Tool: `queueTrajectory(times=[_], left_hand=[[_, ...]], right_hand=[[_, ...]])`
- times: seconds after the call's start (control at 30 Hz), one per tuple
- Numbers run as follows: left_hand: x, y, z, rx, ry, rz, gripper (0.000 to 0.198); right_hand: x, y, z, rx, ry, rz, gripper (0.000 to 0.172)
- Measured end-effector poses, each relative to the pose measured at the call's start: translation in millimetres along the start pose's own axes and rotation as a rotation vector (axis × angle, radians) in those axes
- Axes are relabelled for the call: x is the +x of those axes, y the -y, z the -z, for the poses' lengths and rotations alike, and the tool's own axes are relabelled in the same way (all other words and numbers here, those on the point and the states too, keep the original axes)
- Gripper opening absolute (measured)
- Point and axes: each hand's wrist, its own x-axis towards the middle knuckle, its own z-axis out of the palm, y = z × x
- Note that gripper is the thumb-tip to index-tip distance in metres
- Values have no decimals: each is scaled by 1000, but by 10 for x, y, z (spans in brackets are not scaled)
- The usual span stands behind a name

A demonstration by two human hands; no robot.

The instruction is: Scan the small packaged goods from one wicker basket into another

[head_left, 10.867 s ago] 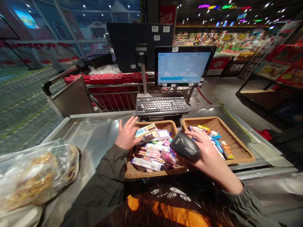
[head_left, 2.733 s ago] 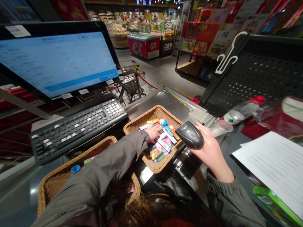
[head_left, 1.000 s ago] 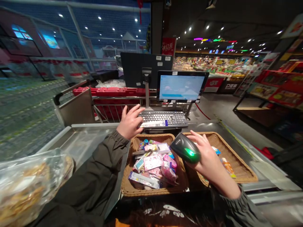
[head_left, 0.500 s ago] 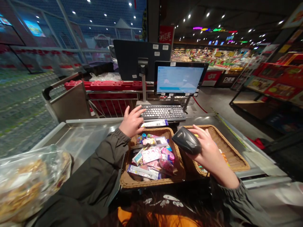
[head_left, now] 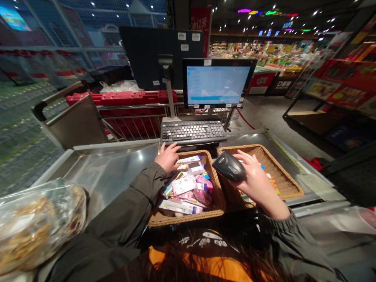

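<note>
My left hand [head_left: 168,156] is at the far left corner of the left wicker basket [head_left: 188,214], its fingers curled on the end of a long white packet [head_left: 190,159] that lies across the basket's back rim. Several small colourful packets [head_left: 188,186] fill that basket. My right hand [head_left: 254,182] is closed round a black barcode scanner [head_left: 229,166], held above the gap between the two baskets. The right wicker basket [head_left: 290,190] holds a few packets, mostly hidden behind my right hand.
A black keyboard [head_left: 193,131] and a lit monitor [head_left: 216,84] stand just behind the baskets. The steel counter [head_left: 111,172] stretches left to a clear plastic bag of food [head_left: 38,223]. Red trolleys [head_left: 123,98] are behind a metal rail, and shop shelves [head_left: 346,86] stand at the right.
My left hand has come down from in front of the keyboard to the left basket's back rim, bringing the long white packet with it. The scanner's green light has gone out.
</note>
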Motion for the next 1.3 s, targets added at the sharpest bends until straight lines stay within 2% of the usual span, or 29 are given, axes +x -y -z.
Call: queueTrajectory(times=[0.17, 0.3, 0.4, 0.53, 0.67, 0.77, 0.9, 1.07, 1.17, 1.3], left_hand=[[-12, -44, -291, 2, 34, 78, 16], [-35, -97, -386, 67, 79, 144, 20], [-24, -175, -315, 87, 103, 110, 22], [118, -391, -107, 54, 82, -2, 23], [430, -729, 16, -23, 44, -165, 26], [747, -1037, -36, -79, 43, -281, 28], [1217, -1514, -279, -136, 122, -427, 31], [1716, -2152, -795, -113, 242, -542, 20], [1899, -2465, -1152, -102, 268, -627, 28], [1987, -2744, -1537, -95, 368, -693, 29]], right_hand=[[-7, -46, -17, 7, 9, -10, 30], [-20, -114, -31, 12, 5, -21, 32], [-58, -220, -23, 0, -7, -38, 35], [-170, -436, 43, -28, -66, -107, 35], [-350, -697, 180, -62, -157, -213, 37], [-516, -881, 304, -105, -204, -298, 32], [-742, -1074, 442, -138, -266, -384, 32], [-956, -1224, 503, -151, -296, -456, 37], [-1039, -1280, 500, -155, -301, -480, 37], [-1109, -1322, 498, -138, -302, -520, 39]])
